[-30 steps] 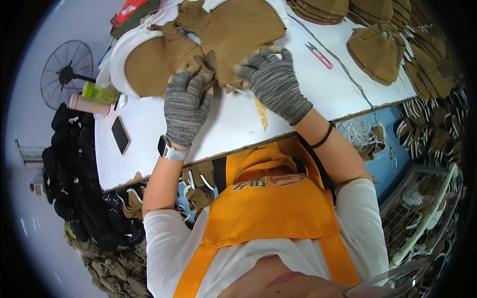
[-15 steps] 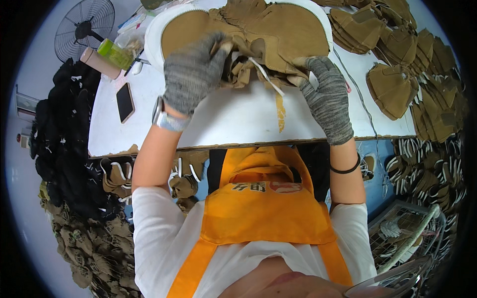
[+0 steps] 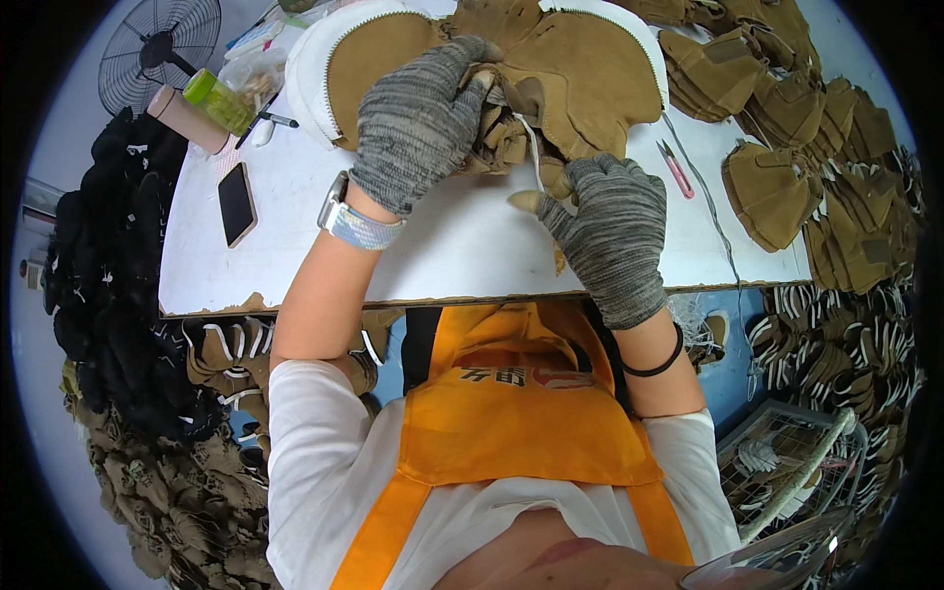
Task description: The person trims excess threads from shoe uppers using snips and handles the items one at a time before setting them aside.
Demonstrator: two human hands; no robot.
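Observation:
A brown suede-like shoe upper [image 3: 590, 74] with white backing and toothed edges lies spread at the far side of the white table. My left hand [image 3: 418, 133], in a grey knit glove, is closed on its bunched middle, thumb and fingers pinching the folded brown material. Out of that bunch hangs a narrow white strip [image 3: 534, 147]. My right hand [image 3: 610, 236], gloved alike with the thumb tip and a fingertip bare, is closed around the strip's lower end, just below the upper's near edge. The upper's underside is mostly hidden by folds and my left hand.
Pink-handled thread snips [image 3: 677, 175] and a grey cord [image 3: 715, 221] lie to the right. A phone [image 3: 237, 205], a pink bottle [image 3: 187, 120], a green-lidded jar [image 3: 218, 103] and a pen [image 3: 278, 119] are at left. Stacked brown pieces [image 3: 770, 197] crowd the right edge; a wire basket [image 3: 792, 457] stands below.
My right hand has moved left and nearer, off the upper's right edge and onto the white strip. The snips now show. My left hand has shifted slightly right and farther.

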